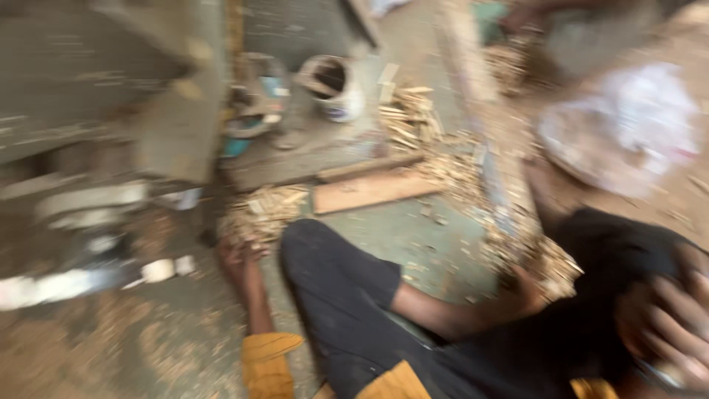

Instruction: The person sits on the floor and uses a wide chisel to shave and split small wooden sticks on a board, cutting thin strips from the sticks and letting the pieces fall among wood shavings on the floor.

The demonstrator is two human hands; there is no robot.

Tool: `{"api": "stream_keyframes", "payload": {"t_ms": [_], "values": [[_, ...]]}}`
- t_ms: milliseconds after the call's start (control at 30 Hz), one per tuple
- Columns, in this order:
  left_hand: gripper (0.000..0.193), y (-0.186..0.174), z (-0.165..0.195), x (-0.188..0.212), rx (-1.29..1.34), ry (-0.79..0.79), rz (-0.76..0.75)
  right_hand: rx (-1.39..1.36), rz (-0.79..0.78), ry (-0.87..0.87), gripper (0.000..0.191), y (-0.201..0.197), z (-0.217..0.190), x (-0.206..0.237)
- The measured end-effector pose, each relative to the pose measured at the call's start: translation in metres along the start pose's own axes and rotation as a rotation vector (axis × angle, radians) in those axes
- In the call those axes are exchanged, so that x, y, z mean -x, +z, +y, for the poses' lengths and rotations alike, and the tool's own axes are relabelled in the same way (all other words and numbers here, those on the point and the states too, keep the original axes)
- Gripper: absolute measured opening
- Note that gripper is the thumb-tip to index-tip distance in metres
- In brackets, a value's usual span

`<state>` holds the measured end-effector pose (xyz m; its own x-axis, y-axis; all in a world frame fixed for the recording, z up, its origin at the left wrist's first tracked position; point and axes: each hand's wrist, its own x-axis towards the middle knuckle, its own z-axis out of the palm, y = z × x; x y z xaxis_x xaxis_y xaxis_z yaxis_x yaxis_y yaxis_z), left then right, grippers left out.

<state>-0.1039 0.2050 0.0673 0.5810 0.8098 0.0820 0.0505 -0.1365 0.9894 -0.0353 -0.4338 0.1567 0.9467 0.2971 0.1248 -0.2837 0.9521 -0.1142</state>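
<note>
We see a dusty floor (pixel 413 236) strewn with wood shavings. A flat plank (pixel 373 192) lies at centre, a chip pile (pixel 262 210) at nine o'clock of it, a white pot (pixel 334 87) at twelve.

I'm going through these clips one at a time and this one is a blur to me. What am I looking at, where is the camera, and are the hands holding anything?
There is one picture, taken from a camera worn on a person's head and looking down; it is smeared by motion. The person sits on a dusty workshop floor, a knee in dark trousers raised in the middle. The left hand reaches down to a heap of small wood pieces; the right hand rests at another pile of wood scraps. Whether either hand grips anything is too blurred to tell. Ahead lie a flat wooden board, a white bucket and grey machinery on the left. The hand at the lower right, resting on black fabric, may be someone else's.
</note>
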Motion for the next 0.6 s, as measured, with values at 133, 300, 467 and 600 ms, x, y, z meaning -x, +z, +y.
{"api": "stream_keyframes", "payload": {"t_ms": [133,300,467,600], "values": [[0.054,-0.013,-0.029,-0.041,-0.094,0.009,0.049,-0.009,0.099,0.044,0.031,-0.034,0.03,-0.014],[0.062,0.0,-0.024,-0.068,0.049,-0.111,0.119,-0.045,0.187,0.099,0.031,-0.069,0.069,-0.052],[0.06,0.034,-0.016,-0.042,-0.389,0.165,-0.034,-0.062,0.244,0.144,0.03,-0.092,0.079,-0.067],[0.05,0.074,-0.007,0.01,-0.703,0.228,-0.137,-0.092,0.245,0.202,0.03,-0.133,0.101,-0.107]]}}
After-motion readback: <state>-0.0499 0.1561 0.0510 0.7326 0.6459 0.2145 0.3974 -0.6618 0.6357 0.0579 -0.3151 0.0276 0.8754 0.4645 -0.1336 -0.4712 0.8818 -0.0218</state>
